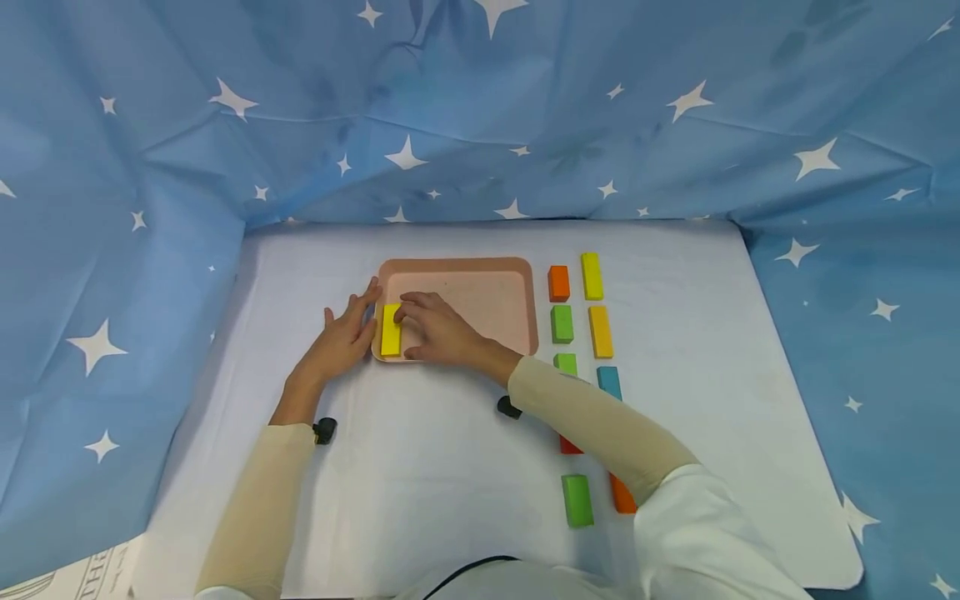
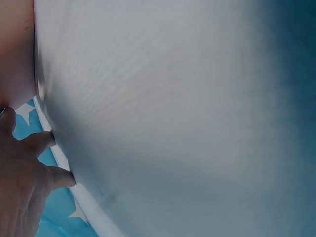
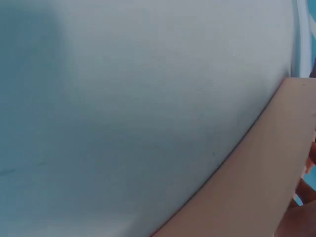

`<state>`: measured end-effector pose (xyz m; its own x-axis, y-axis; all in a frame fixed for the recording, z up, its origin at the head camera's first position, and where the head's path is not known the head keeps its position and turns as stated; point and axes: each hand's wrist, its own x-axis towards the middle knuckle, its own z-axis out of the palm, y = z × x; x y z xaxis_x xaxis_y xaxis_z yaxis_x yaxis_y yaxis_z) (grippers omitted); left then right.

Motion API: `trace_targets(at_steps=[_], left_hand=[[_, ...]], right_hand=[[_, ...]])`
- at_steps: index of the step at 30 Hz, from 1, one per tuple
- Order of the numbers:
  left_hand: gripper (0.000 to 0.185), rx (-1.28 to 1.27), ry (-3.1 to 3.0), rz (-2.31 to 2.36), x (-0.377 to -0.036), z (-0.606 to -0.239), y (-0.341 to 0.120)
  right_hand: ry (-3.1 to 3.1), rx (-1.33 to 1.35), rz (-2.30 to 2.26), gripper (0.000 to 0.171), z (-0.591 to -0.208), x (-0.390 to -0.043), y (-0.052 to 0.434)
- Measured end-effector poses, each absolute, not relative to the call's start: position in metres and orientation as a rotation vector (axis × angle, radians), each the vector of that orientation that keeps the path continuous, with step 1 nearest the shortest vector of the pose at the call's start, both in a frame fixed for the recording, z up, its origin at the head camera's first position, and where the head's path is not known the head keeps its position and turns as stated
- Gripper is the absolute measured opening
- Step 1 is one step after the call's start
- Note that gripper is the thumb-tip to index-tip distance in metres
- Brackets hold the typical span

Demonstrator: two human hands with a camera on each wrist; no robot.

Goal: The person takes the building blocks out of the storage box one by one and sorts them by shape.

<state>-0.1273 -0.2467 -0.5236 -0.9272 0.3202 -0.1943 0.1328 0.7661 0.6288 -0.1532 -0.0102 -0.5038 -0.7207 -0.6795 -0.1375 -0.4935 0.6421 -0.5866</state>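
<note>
From the head view I see my right hand (image 1: 435,329) inside the pink tray (image 1: 480,267), its fingertips curled onto the upper end of a yellow block (image 1: 391,331) that lies flat along the tray's left wall. My left hand (image 1: 347,335) rests just outside that wall, fingers straight and relaxed against the tray's rim, holding nothing (the left wrist view shows only fingers (image 2: 42,143) against white cloth). The yellow block thus lies between my two hands. To the right of my right hand, on the white table cover (image 1: 420,467), two columns of blocks stand apart from the tray: an orange block (image 1: 558,283), a green block (image 1: 562,323), a long yellow block (image 1: 592,276) and an amber block (image 1: 601,332). Nearer my right forearm lie a blue block (image 1: 609,382) and another green block (image 1: 577,500).
</note>
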Motion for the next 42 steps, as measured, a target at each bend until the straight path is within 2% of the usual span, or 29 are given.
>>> trace_targets(at_steps=[4,13,22,27,33,42], left_hand=[[0.06,0.356,2.673,0.91,-0.129,-0.524,-0.246],[0.06,0.364,2.668,0.917,-0.128,-0.525,-0.246],[0.061,0.37,2.665,0.917,-0.127,-0.526,-0.242],[0.06,0.368,2.676,0.887,-0.126,-0.525,-0.245],[0.06,0.368,2.677,0.902,-0.127,-0.526,-0.243],[0.06,0.382,2.678,0.919,-0.125,-0.523,-0.244]], right_hand=[[2.508,-0.943,-0.717,0.064,-0.508,-0.16,-0.019],[2.49,-0.955,-0.704,0.077,-0.518,-0.17,-0.031],[2.467,-1.005,-0.805,0.067,-0.519,-0.169,-0.029],[2.456,-0.952,-0.86,0.073,-0.51,-0.172,-0.018],[2.49,-0.934,-0.875,0.073,-0.497,-0.175,0.018],[2.548,-0.827,-0.934,0.067,-0.464,-0.18,0.116]])
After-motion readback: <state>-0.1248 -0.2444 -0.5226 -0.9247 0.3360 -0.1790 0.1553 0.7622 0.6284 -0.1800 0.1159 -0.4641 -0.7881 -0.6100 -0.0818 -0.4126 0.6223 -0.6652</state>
